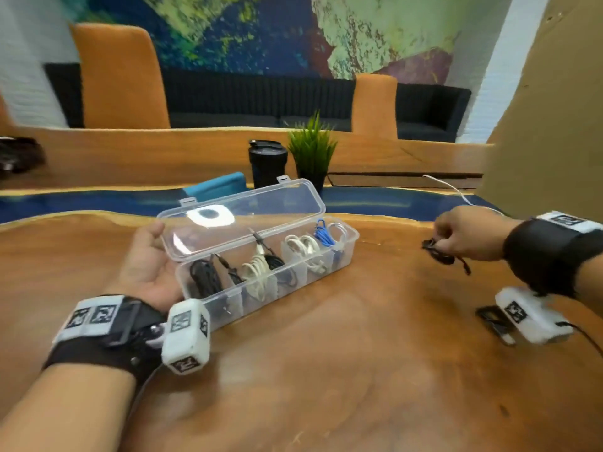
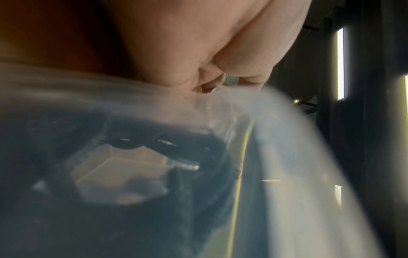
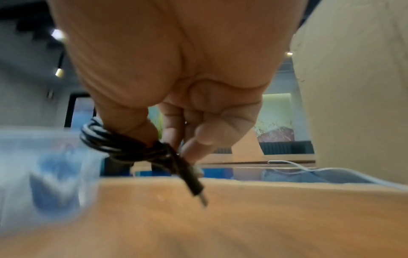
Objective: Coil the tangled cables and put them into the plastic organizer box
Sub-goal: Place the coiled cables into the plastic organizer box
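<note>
A clear plastic organizer box point(image 1: 346, 252) lies on the wooden table with its lid point(image 1: 241, 208) standing open. Its compartments hold a black coil point(image 1: 204, 275), white coils point(image 1: 257, 270) and a blue cable point(image 1: 323, 233). My left hand point(image 1: 146, 262) cups the box's left end, thumb up by the lid, fingers hidden behind it. The left wrist view shows the blurred box wall point(image 2: 154, 174) close under the palm point(image 2: 198, 52). To the right of the box, my right hand point(image 1: 437, 243) pinches a coiled black cable point(image 3: 132, 148) above the table, with its plug point(image 3: 194, 181) hanging down.
A black tumbler point(image 1: 267, 164), a small potted plant point(image 1: 311, 154) and a teal object point(image 1: 215, 185) stand behind the box. A white cable point(image 1: 456, 190) trails at the back right beside a tall tan panel point(image 1: 548, 109). A small black item point(image 1: 492, 321) lies under my right wrist.
</note>
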A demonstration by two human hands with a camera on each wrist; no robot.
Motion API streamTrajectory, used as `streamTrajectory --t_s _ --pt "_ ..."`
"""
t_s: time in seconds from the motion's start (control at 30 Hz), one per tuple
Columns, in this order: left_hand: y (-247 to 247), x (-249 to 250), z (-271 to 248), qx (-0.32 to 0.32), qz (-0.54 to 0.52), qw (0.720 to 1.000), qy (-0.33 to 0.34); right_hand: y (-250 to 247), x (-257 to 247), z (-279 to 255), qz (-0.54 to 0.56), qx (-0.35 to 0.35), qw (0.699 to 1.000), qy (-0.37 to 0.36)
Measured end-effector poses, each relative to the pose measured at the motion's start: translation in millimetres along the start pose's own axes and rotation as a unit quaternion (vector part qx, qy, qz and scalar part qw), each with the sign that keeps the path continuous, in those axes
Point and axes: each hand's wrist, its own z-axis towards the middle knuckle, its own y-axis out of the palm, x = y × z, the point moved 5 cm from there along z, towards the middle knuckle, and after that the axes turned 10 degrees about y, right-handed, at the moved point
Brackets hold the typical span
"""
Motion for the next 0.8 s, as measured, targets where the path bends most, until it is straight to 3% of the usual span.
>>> streamTrajectory --t_s 0.07,0.13,0.17,0.23,0.37,0.47,0.57,0.63,0.8 --pt "-22.6 13.6 3.2 0.098 0.056 0.991 0.066 -22.6 -17.1 -4.0 0.153 0.027 0.988 -0.003" --pt "-51.9 20.8 7.9 0.146 0.032 0.986 0.071 -39.6 -43.5 -15.2 0.256 0.031 0.966 -0.030" --pt "-64.1 23.4 6.1 0.197 0.027 0.978 0.064 -45.2 -59.8 -21.7 0.283 0.031 0.958 -0.047" --pt "-67.7 21.9 4.9 0.210 0.047 0.976 0.046 -52.3 -97.0 -32.5 0.290 0.042 0.952 -0.093" --pt "-81.2 23.0 11.5 0.206 0.047 0.977 0.039 -47.3 -175.5 -44.7 0.176 0.089 0.963 -0.182" --pt "-81.4 23.9 12.9 0.196 0.033 0.979 0.036 -30.7 -222.7 -44.1 0.073 0.133 0.969 -0.196" --pt "-81.6 24.3 11.4 0.206 0.033 0.977 0.039 -8.8 -254.9 -46.8 -0.102 0.167 0.958 -0.212" --pt "-83.8 23.1 12.0 0.229 0.042 0.972 0.045 5.2 -265.5 -47.4 -0.180 0.148 0.946 -0.225" --pt "-80.5 23.2 9.3 0.249 0.045 0.966 0.048 25.0 -284.2 -50.2 -0.224 0.092 0.944 -0.225"
